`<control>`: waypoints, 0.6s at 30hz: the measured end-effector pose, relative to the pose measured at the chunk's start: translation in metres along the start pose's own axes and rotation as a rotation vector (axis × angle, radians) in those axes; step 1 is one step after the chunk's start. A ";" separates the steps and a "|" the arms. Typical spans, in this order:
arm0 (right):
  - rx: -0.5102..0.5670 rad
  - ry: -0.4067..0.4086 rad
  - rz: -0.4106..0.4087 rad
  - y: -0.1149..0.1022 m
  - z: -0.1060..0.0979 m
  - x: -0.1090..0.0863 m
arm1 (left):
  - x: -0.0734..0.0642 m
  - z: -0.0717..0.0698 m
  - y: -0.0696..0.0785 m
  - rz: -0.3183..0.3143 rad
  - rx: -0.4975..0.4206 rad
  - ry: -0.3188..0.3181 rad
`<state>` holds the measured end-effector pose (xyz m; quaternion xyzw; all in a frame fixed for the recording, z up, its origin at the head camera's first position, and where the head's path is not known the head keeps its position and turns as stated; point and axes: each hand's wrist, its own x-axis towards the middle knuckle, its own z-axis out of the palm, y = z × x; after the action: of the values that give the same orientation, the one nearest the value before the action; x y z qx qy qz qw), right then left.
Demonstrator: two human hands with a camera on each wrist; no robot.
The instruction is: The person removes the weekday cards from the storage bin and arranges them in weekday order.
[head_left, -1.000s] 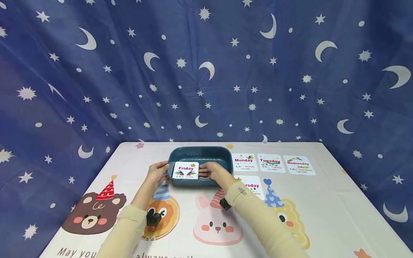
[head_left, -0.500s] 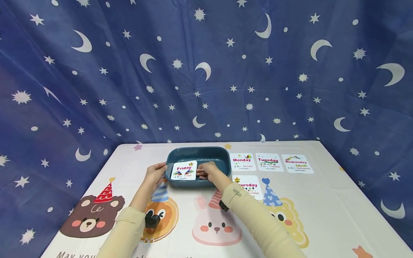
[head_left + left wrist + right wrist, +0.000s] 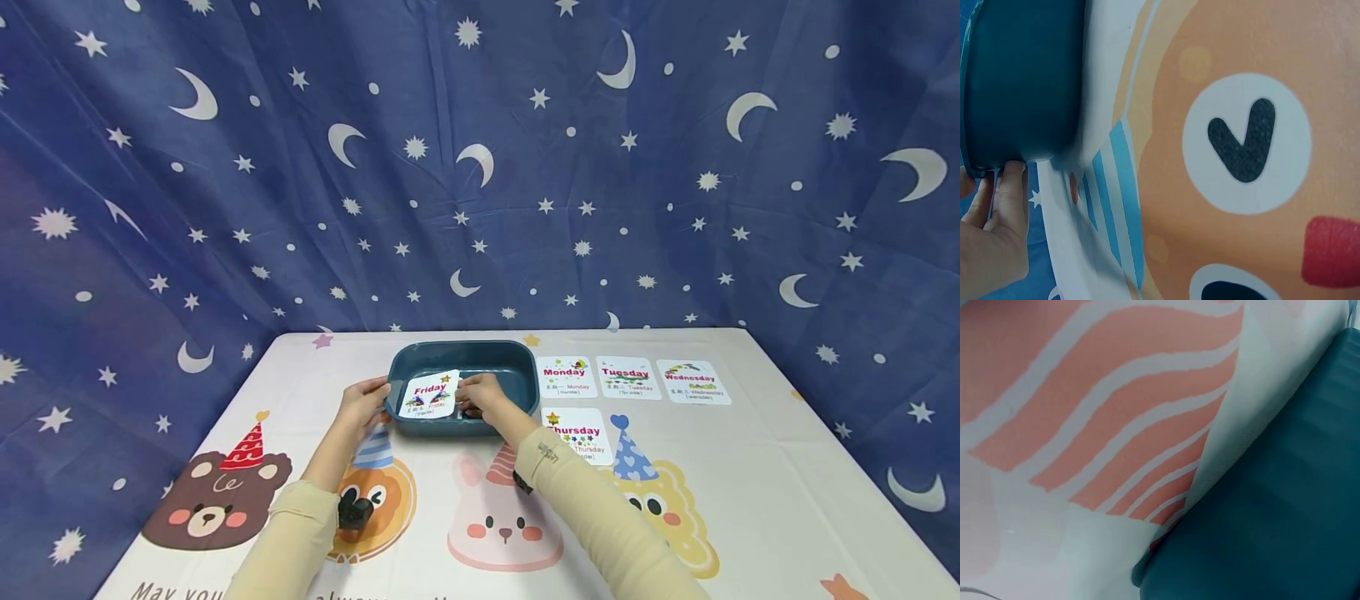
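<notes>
Dial laid on the teal tray [image 3: 450,429], twelve toward the starry curtain [image 3: 517,267].

Friday card [image 3: 431,395]: in the tray's left half, between eight and nine from centre, face up, its top edge slanting up toward one o'clock.

Left hand [image 3: 363,407] at nine, grasping the tray's end, fingers against the outside below the rim. A good anchor; worth holding firm so the tray cannot slide or tip while the other hand works.

Right hand [image 3: 483,396] reaches in from four, fingertips bent at the card's right edge. Pinched, or only nudging? Cannot tell: fingers hide the contact. Wrist view there gives only tray wall and cloth.

Technique, my reading: thumb and forefinger on that edge, flat pinch, raise the near side first so the bottom corners clear the front rim. No squeezing hard enough to bow the card. Check that just one comes up, should others lie beneath.

Outside: Monday card [image 3: 567,378], Tuesday card [image 3: 628,379], Wednesday card [image 3: 693,382] run out along three; Thursday card [image 3: 581,431] at four, partly behind the right sleeve [image 3: 600,508]. Best keep that forearm high, lest it drag the card.
</notes>
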<state>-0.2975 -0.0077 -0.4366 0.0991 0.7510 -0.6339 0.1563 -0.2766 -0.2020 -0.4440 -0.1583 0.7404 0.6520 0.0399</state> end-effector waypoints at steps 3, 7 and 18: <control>-0.025 -0.007 -0.036 0.009 -0.001 0.008 | -0.001 0.000 0.000 0.002 -0.003 -0.001; -0.015 -0.067 -0.120 0.017 -0.008 0.010 | -0.001 0.000 -0.001 -0.008 -0.006 -0.005; -0.184 0.185 -0.157 0.011 -0.002 0.006 | -0.001 0.001 0.001 -0.009 0.004 -0.003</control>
<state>-0.2993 -0.0043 -0.4488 0.0832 0.8225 -0.5608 0.0450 -0.2763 -0.2005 -0.4427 -0.1606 0.7410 0.6505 0.0444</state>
